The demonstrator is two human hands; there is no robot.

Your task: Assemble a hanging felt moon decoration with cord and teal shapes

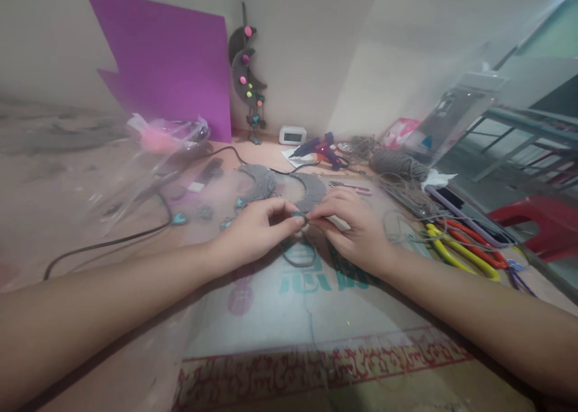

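Observation:
At the middle of the head view, my left hand (pixel 257 231) pinches a small teal piece (pixel 298 214) between thumb and forefinger. My right hand (pixel 350 225) meets it there, its fingertips closed on a thin grey cord (pixel 298 265) that loops down below both hands. Fingers partly cover the piece, so its full shape is hidden. Just beyond my hands lie two yarn-wrapped grey crescents, a left crescent (pixel 262 182) and a right crescent (pixel 313 189). Small teal charms, one a round charm (pixel 179 218), lie left of my left hand.
A glue gun (pixel 323 150) with a red light rests by a small white clock (pixel 292 136). Yellow-handled scissors (pixel 465 255), orange-handled pliers (pixel 478 243), a phone (pixel 469 213) and a grey yarn roll (pixel 397 164) are at right. A black cable (pixel 108 241) crosses the left side.

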